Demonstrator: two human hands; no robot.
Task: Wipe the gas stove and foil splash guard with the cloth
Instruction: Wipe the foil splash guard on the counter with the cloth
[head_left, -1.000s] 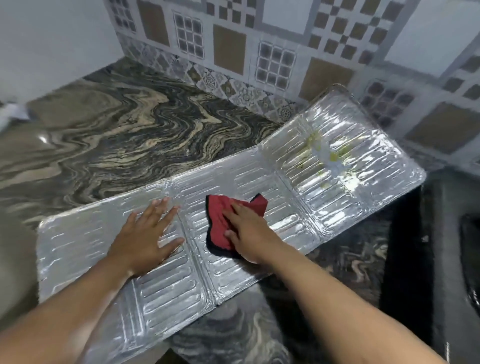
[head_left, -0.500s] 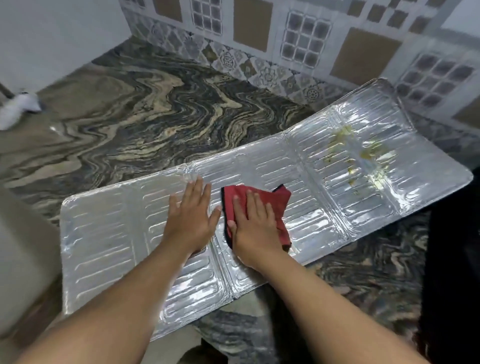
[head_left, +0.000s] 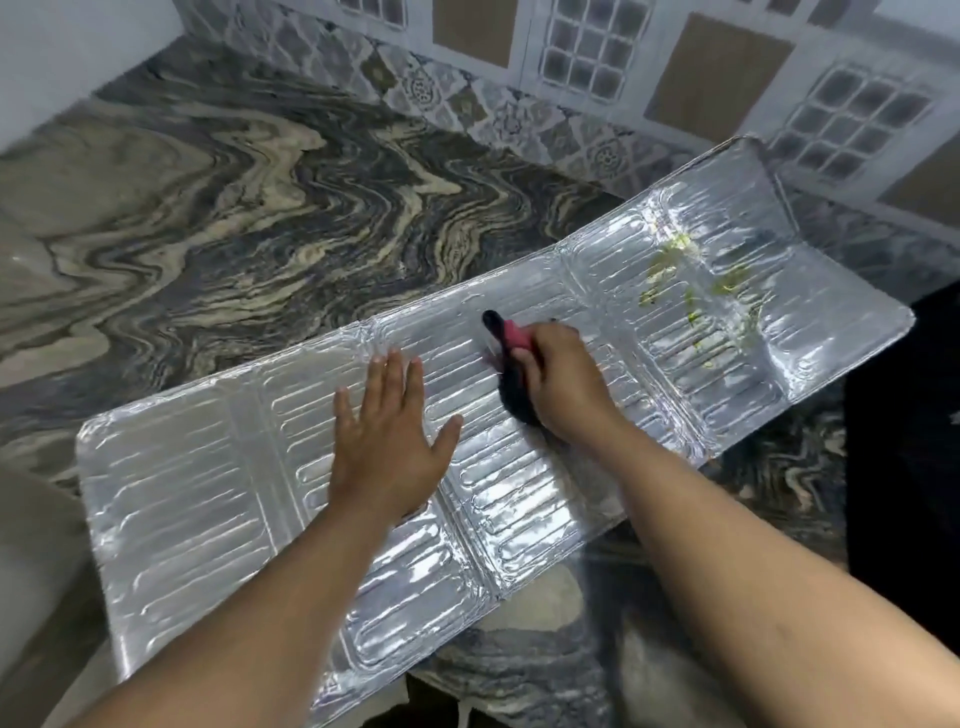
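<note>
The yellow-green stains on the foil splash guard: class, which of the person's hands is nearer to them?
Right. The right hand, gripping the red cloth, is on the middle panel beside the yellow-green stains. The left hand lies flat on the foil splash guard, farther away.

Open marble counter (head_left: 218, 218) behind the splash guard (head_left: 171, 483), tiled wall (head_left: 597, 62) beyond.

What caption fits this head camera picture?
Left hand steadies the foil guard while the right hand wipes with a cloth.
</note>
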